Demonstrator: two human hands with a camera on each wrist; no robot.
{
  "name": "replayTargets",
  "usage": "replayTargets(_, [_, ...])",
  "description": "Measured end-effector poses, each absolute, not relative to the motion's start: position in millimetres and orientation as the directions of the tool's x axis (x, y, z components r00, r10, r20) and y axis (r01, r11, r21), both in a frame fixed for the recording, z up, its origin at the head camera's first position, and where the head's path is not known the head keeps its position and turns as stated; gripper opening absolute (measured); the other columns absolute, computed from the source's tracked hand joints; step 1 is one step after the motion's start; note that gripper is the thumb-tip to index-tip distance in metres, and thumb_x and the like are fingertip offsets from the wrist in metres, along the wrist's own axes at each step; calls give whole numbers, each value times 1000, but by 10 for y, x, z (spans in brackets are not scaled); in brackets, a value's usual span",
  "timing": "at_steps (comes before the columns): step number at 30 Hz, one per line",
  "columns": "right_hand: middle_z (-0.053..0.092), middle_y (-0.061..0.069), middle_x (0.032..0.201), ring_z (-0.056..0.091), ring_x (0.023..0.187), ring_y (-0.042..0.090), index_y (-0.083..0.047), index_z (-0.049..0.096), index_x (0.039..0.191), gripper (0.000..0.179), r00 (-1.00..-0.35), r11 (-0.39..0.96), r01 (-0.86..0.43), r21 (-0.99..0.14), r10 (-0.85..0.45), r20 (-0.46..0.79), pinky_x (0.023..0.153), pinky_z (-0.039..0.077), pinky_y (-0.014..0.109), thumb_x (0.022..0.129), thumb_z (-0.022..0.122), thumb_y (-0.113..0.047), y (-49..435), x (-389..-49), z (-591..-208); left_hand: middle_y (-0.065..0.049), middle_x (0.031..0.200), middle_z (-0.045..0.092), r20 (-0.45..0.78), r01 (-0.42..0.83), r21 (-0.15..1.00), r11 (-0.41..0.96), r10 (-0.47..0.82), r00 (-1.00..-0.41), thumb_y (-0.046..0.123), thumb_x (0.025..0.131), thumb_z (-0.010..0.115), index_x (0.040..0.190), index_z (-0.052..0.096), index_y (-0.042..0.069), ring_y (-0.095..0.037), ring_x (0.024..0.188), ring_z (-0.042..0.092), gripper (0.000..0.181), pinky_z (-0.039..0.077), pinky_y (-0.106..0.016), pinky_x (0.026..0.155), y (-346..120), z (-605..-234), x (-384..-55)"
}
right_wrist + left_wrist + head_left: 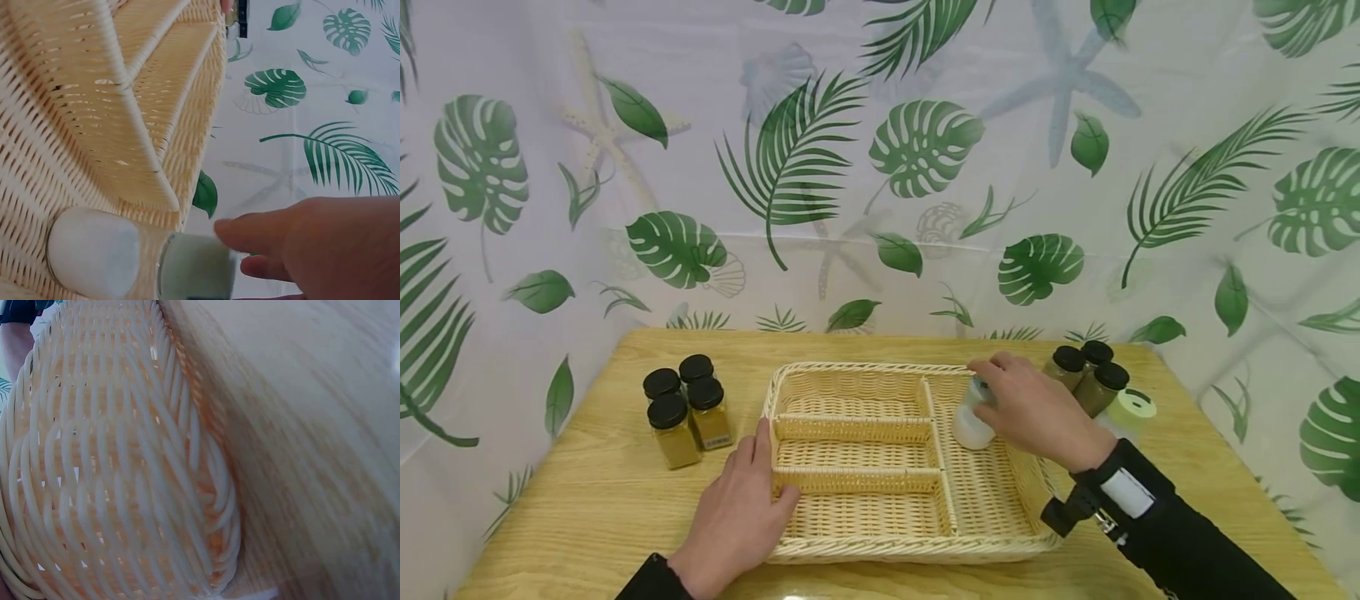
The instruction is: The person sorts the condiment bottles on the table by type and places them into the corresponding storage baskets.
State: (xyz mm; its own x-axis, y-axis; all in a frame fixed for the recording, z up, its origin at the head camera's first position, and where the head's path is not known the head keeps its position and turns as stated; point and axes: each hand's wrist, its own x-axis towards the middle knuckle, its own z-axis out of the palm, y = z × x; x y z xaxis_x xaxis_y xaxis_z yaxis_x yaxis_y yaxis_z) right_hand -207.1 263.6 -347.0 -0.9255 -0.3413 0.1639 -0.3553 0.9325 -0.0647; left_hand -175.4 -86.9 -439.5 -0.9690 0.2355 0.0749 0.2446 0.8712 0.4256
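A wicker basket (865,546) with several compartments sits on the wooden table. My left hand (737,508) holds its left rim, thumb over the inner side and fingers along the outside; the left wrist view shows the basket's woven wall (106,462) but not the fingers. In the right-hand long compartment stands a glass jar (972,427) with white contents. My right hand (1037,408) grips this jar near the top from above. The right wrist view shows the jar's pale green lid (195,265) at the fingertips. Part of the jar is hidden behind the hand.
Several black-lidded jars (685,408) with yellowish contents stand left of the basket. To its right are black-lidded jars (1093,379) of darker powder and another pale-green-lidded jar (1135,406). A leaf-patterned cloth (820,208) hangs behind the table.
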Motion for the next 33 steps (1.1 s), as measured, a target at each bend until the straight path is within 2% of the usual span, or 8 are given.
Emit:
replayTargets(6, [56, 20, 123, 52, 106, 34, -3, 55, 130, 54, -946, 954, -287, -86, -268, 183, 76, 51, 52, 88, 65, -36, 2792, -2008, -3363, -23, 135, 39, 67, 238, 425, 874, 232, -970, 41, 89, 50, 151, 9, -2, -30, 114, 42, 86, 50, -48, 74, -874, -4389, -1748])
replayTargets(13, [53, 25, 125, 50, 105, 38, -1, 55, 129, 51, -962, 971, -217, -104, -194, 193, 77, 48, 57, 91, 62, -33, 3072, -1926, -3300, -24, 135, 38, 73, 247, 431, 868, 240, -968, 38, 89, 50, 151, 10, -3, -30, 114, 42, 85, 50, -48, 72, -877, -4378, -1745])
replayTargets(14, [52, 26, 126, 48, 109, 41, 0, 55, 129, 51, -965, 973, -204, -108, -181, 192, 80, 46, 60, 91, 61, -33, 3122, -1911, -3295, -24, 135, 38, 72, 249, 431, 867, 242, -968, 38, 89, 50, 151, 10, -3, -31, 114, 42, 84, 50, -48, 72, -874, -4378, -1745])
replayTargets(21, [55, 31, 110, 52, 96, 44, 7, 56, 125, 46, -960, 983, -167, -73, -146, 237, 68, 49, 58, 90, 62, -23, 3516, -1840, -3371, -23, 134, 39, 70, 247, 426, 870, 240, -968, 38, 89, 50, 151, 10, -3, -30, 113, 43, 84, 50, -46, 70, -863, -4374, -1740])
replayTargets(28, [50, 39, 116, 46, 102, 52, 12, 55, 122, 47, -967, 994, -92, -66, -74, 245, 74, 45, 65, 89, 62, -21, 3798, -1763, -3417, -22, 132, 41, 71, 248, 422, 872, 240, -968, 38, 89, 50, 151, 10, -4, -29, 110, 44, 84, 49, -44, 68, -861, -4366, -1735])
replayTargets(33, [48, 41, 114, 43, 98, 57, 16, 54, 121, 52, -973, 999, -27, -45, -16, 230, 74, 42, 68, 88, 62, -24, 3926, -1733, -3461, -22, 131, 42, 72, 248, 420, 873, 241, -968, 37, 90, 50, 151, 10, -3, -28, 107, 45, 83, 48, -42, 64, -859, -4373, -1726])
